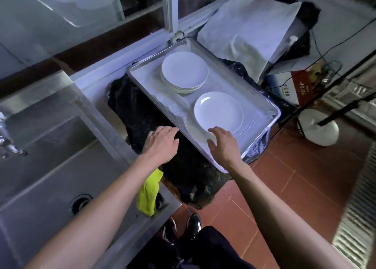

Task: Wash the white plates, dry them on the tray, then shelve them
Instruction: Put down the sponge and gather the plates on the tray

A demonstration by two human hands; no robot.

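A kitchen wash-up area: steel sink (50,167), metal tray (262,105) of white plates (184,70), tiled floor (295,183).

– Any room on the tray (262,97)?
– A bare strip of cloth left of the single plate (218,112), reachable over the near rim.
– And farther back?
– The plate stack (184,72) fills the far end; the window frame (172,10) stands just behind it.

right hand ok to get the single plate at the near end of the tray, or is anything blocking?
Probably yes. The right hand is open, its fingers over the tray at the single plate's near rim. Nothing lies between them; the stack of plates sits farther back, and the left hand is off to the side.
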